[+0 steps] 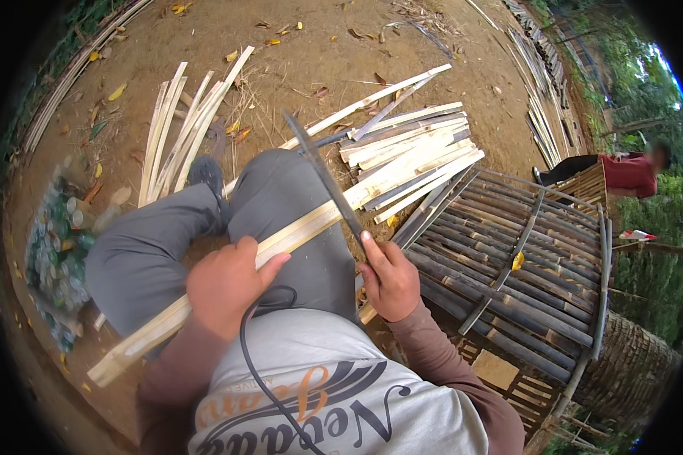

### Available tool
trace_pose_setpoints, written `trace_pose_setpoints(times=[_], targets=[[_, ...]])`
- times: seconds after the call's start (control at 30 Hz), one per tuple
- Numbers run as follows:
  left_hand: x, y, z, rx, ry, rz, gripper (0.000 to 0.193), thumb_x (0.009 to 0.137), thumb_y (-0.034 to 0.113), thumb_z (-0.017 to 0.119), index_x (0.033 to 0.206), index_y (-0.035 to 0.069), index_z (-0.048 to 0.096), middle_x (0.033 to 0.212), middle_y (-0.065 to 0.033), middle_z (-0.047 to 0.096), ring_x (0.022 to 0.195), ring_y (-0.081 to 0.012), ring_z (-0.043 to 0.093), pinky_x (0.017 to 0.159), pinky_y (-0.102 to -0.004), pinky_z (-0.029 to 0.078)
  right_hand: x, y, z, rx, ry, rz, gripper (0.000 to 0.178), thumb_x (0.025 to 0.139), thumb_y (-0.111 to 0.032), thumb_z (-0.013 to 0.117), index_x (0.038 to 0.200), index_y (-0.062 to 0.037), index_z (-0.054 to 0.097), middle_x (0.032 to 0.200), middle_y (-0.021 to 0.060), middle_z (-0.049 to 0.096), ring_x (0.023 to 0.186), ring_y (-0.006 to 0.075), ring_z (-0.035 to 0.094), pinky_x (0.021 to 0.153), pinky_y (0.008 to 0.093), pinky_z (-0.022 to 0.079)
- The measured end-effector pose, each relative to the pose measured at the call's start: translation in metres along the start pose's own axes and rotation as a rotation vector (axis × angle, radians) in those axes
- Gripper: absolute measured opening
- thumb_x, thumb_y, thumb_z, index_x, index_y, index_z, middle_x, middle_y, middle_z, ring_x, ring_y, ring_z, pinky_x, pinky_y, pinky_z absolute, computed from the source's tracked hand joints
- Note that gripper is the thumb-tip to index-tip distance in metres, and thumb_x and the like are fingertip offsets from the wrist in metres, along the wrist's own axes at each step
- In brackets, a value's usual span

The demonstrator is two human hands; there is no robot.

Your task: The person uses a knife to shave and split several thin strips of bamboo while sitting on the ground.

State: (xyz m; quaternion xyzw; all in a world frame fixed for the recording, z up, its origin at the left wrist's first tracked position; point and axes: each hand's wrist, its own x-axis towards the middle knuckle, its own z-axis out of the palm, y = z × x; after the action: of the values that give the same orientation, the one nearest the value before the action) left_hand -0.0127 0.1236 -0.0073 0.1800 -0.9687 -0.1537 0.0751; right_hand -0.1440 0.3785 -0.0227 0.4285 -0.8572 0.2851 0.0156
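Across my thighs lies a long pale bamboo strip [302,232], slanting from lower left to upper right. My left hand [231,282] is wrapped round it, thumb along the top. In my right hand [391,279] is a long, narrow, dark-bladed knife [322,171], its tip pointing up and away from me. The fist covers its handle. The blade crosses over the strip near my right knee; whether it touches the strip I cannot tell. Beyond that knee, a pile of split bamboo strips [410,136] lies on the ground, and the held strip's far end overlaps it.
A slatted bamboo bench [508,265] stands close on my right. Further strips [193,125] lie ahead to the left. Several bottles [57,254] are heaped by my left knee. A black cord [244,341] hangs down my shirt. Far right, a person in red [631,176] stands.
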Motion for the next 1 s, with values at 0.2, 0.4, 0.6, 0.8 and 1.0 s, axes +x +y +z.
trace_pose_setpoints(times=[0.2, 0.4, 0.6, 0.8, 1.0], targets=[[0.002, -0.001, 0.001, 0.038, 0.032, 0.035, 0.052, 0.088, 0.060, 0.074, 0.076, 0.012, 0.058, 0.063, -0.0098, 0.059, 0.058, -0.0301, 0.064, 0.050, -0.0428, 0.049, -0.001, 0.037, 0.013, -0.157, 0.003, 0.167, 0.059, 0.094, -0.006, 0.071, 0.152, -0.0114, 0.059, 0.091, 0.0151, 0.060, 0.071, 0.0346, 0.062, 0.064, 0.0436, 0.053], [-0.001, -0.004, 0.002, 0.025, 0.019, 0.025, 0.052, 0.088, 0.060, 0.075, 0.075, 0.012, 0.059, 0.063, -0.0103, 0.060, 0.057, -0.0311, 0.064, 0.050, -0.0430, 0.049, -0.002, 0.031, 0.015, -0.154, -0.055, 0.120, 0.057, 0.096, -0.005, 0.068, 0.152, -0.0092, 0.057, 0.090, 0.0152, 0.060, 0.070, 0.0349, 0.062, 0.063, 0.0423, 0.052], [-0.001, -0.008, 0.001, 0.003, -0.036, -0.001, 0.052, 0.088, 0.059, 0.075, 0.076, 0.011, 0.060, 0.065, -0.0116, 0.062, 0.060, -0.0326, 0.065, 0.053, -0.0451, 0.050, -0.003, 0.031, 0.012, -0.184, -0.027, 0.094, 0.056, 0.097, -0.009, 0.068, 0.152, -0.0148, 0.058, 0.086, 0.0129, 0.060, 0.068, 0.0337, 0.062, 0.060, 0.0440, 0.053], [0.003, -0.005, 0.002, -0.023, -0.037, -0.004, 0.053, 0.089, 0.059, 0.074, 0.076, 0.010, 0.060, 0.065, -0.0119, 0.062, 0.061, -0.0334, 0.065, 0.053, -0.0452, 0.050, -0.003, 0.037, 0.008, -0.146, -0.032, 0.082, 0.056, 0.097, -0.008, 0.066, 0.152, -0.0160, 0.058, 0.085, 0.0129, 0.059, 0.068, 0.0335, 0.062, 0.059, 0.0442, 0.052], [0.001, -0.003, 0.001, -0.021, -0.048, -0.012, 0.053, 0.089, 0.059, 0.074, 0.075, 0.010, 0.060, 0.066, -0.0124, 0.062, 0.061, -0.0341, 0.065, 0.054, -0.0457, 0.050, 0.003, 0.057, 0.009, -0.193, 0.054, 0.189, 0.059, 0.094, -0.009, 0.070, 0.151, -0.0171, 0.059, 0.083, 0.0126, 0.059, 0.068, 0.0328, 0.063, 0.060, 0.0443, 0.052]])
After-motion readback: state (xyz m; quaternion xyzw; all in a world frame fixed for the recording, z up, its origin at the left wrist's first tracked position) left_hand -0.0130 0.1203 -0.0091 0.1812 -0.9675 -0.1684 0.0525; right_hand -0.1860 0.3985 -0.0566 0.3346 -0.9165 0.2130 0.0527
